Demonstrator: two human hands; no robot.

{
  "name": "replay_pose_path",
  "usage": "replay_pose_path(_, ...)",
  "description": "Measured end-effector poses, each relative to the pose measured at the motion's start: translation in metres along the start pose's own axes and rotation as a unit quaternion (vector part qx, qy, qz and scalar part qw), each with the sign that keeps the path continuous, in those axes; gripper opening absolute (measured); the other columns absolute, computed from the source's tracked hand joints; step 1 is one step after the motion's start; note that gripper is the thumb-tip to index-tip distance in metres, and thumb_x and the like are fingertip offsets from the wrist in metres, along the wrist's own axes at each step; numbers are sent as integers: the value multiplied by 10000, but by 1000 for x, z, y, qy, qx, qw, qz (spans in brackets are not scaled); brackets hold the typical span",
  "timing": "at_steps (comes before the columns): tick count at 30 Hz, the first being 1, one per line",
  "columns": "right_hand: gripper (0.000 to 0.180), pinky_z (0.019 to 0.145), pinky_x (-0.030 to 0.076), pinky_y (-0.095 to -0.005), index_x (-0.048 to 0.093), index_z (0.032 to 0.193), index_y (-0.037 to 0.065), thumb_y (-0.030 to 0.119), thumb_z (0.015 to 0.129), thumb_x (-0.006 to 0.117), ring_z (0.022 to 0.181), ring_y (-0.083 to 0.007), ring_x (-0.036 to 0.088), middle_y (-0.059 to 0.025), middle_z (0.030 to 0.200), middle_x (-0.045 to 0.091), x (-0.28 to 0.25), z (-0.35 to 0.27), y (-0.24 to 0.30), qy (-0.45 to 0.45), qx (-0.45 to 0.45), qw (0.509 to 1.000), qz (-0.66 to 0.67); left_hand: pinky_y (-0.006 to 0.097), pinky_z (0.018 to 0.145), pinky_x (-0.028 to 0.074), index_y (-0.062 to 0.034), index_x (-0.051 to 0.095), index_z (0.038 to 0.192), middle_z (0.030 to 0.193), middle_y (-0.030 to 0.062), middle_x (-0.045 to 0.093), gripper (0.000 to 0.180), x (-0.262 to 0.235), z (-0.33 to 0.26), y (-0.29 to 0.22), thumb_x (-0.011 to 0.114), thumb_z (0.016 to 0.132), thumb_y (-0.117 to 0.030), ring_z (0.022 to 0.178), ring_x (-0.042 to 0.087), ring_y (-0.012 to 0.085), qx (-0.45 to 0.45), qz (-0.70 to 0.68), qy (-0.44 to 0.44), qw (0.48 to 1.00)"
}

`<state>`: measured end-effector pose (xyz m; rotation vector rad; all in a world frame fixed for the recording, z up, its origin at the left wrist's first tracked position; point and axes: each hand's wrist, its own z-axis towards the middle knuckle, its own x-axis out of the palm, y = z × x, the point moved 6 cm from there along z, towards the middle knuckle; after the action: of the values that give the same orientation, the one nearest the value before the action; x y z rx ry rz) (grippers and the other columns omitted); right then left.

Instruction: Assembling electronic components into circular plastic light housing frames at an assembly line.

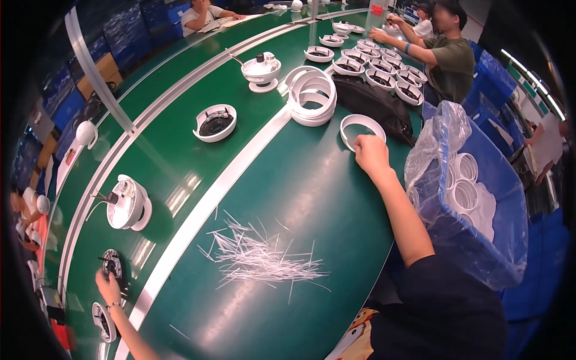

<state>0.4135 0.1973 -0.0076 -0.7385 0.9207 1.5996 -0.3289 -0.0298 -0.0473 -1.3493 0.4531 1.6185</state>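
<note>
My right hand (371,152) pinches the near edge of a white plastic ring (364,118) at the right side of the green worktop. Far to the left, over the green conveyor belt, my left hand (108,289) has its fingers closed at the lower edge of a round black part with a pale rim (112,263). Just below that hand lies a white shell with a black inside (104,322). Several stacked white rings (312,97) stand beyond my right hand. A loose pile of thin white strips (261,255) is spread between my arms.
White housings (129,207) with wires and another shell (215,123) sit on the belt. A metal rail (198,213) borders the worktop. At right, a blue bin (507,240) lined with clear plastic holds white rings. A black bag (378,108) and co-workers (453,63) are farther off.
</note>
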Motion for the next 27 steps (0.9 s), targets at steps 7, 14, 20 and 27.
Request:
replay_pose_path(7, 359, 699, 423, -375, 523, 944, 43, 127, 617, 647, 812, -297, 537, -131, 834, 570, -44, -10, 31, -56, -24, 993, 101, 344, 914, 324, 57, 394, 1122, 1099, 221, 461, 615, -27, -12, -28, 691, 639, -182, 1021, 458, 319, -19, -4, -99, 995)
replay_pose_path(14, 434, 680, 426, -409, 501, 976, -36, 204, 657, 672, 780, -374, 542, -220, 798, 570, -29, -37, 25, 127, -48, 990, 45, 319, 568, 509, -41, 459, 1027, 933, 91, 537, 399, 18, -31, -87, 618, 744, -273, 722, 574, 230, -362, -452, 38, 814)
replay_pose_path(20, 545, 818, 395, -379, 470, 1056, -21, 105, 583, 710, 953, -354, 487, -194, 1005, 531, -71, -74, 51, 123, -138, 978, 97, 340, 574, 541, 62, 365, 1088, 925, 166, 540, 321, 12, -52, -107, 489, 821, -65, 719, 605, 273, -331, -576, -32, 747)
replay_pose_path(27, 416, 641, 425, -394, 504, 999, 27, -19, 607, 633, 684, -314, 546, -160, 695, 558, -48, -83, -3, 173, -88, 981, 9, 295, 571, 552, 9, 391, 1021, 937, 124, 537, 238, -24, -140, -164, 504, 819, -49, 757, 599, 223, -154, -611, -32, 776)
